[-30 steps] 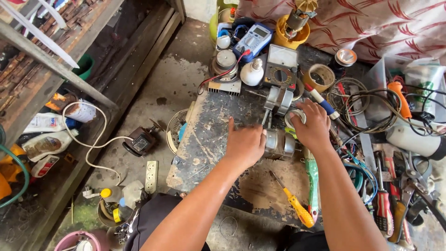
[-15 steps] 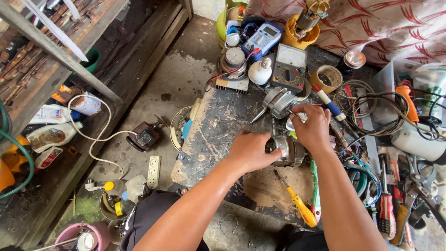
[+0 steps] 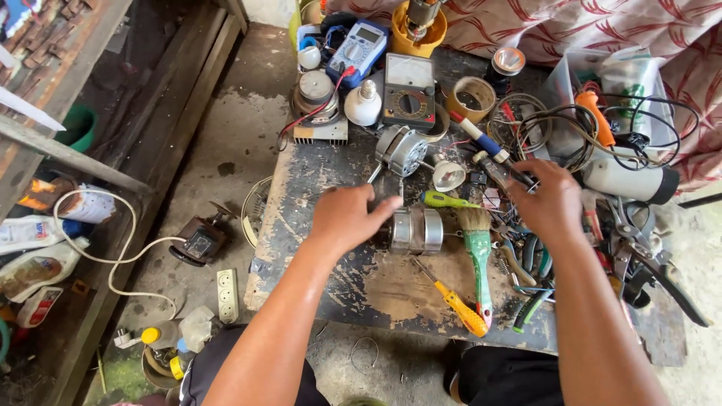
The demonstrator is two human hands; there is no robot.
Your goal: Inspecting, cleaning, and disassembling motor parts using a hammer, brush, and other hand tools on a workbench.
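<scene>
Centre of frame, on our worktop: motor, our left hand resting against its end, fingers spread, not gripping. Right of centre: our right hand over pliers, its fingers' grip we cannot tell. Green brush just beside the motor.

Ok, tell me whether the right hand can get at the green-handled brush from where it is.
Probably yes. The right hand rests among the tools just right of the green-handled brush, which lies uncovered on the table. The left hand is on the metal motor, clear of that path.
</scene>
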